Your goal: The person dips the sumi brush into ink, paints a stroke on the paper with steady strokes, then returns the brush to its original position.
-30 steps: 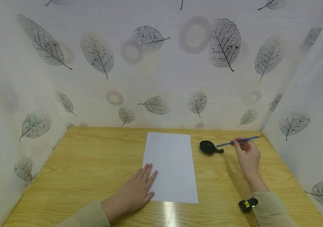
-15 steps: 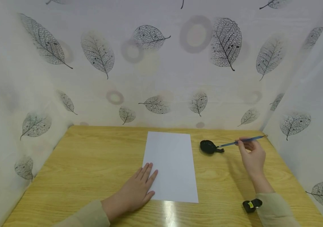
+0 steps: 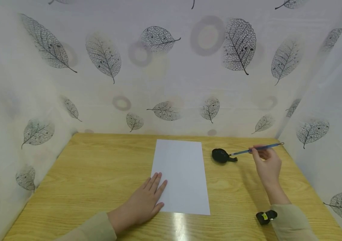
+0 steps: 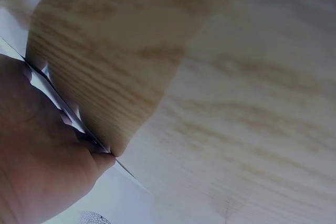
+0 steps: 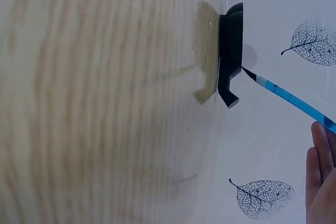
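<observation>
A blue calligraphy brush [image 3: 264,148] is pinched in my right hand [image 3: 268,167], slanting down to the left. Its dark tip meets the rim of a small black ink dish [image 3: 220,156] with a stubby handle, which stands right of the paper. In the right wrist view the brush [image 5: 294,100] shows a black pointed tip at the upper edge of the dish [image 5: 231,40]. My left hand [image 3: 145,202] rests with straight, spread fingers on the lower left edge of a white sheet of paper [image 3: 180,174]. The left wrist view shows that hand [image 4: 47,150] along the paper's edge.
All of this is on a wood-grain table [image 3: 98,167]. A leaf-printed curtain [image 3: 183,77] encloses the table at the back and both sides. A black strapped device [image 3: 265,217] sits at the right sleeve.
My right hand has moved slightly right with the brush, drawing its tip from the dish's interior back to the rim. My left hand and the paper have stayed put.
</observation>
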A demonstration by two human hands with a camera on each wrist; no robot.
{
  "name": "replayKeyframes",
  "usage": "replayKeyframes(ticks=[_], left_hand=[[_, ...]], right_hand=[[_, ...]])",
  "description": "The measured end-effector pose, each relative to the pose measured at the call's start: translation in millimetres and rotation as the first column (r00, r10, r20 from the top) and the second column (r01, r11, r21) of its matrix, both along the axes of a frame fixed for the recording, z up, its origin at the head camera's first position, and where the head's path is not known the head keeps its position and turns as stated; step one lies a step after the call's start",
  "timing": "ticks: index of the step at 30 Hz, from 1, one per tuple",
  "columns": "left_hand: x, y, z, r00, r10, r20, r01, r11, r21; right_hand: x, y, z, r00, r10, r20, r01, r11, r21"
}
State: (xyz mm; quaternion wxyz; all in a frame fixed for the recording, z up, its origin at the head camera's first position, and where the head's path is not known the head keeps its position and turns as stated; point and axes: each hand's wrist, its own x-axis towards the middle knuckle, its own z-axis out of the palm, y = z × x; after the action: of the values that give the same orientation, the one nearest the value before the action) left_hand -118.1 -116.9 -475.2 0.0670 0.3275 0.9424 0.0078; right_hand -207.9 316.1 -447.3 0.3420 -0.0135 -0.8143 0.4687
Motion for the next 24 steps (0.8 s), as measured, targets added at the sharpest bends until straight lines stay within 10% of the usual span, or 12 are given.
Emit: replayKeyframes(ticks=[24], left_hand=[[0.7,0.0,2.4,1.0,0.003,0.009,-0.003,1.0,0.014]], right_hand=[[0.7,1.0,1.7,0.999,0.005,0.038,-0.004,1.0,-0.027]])
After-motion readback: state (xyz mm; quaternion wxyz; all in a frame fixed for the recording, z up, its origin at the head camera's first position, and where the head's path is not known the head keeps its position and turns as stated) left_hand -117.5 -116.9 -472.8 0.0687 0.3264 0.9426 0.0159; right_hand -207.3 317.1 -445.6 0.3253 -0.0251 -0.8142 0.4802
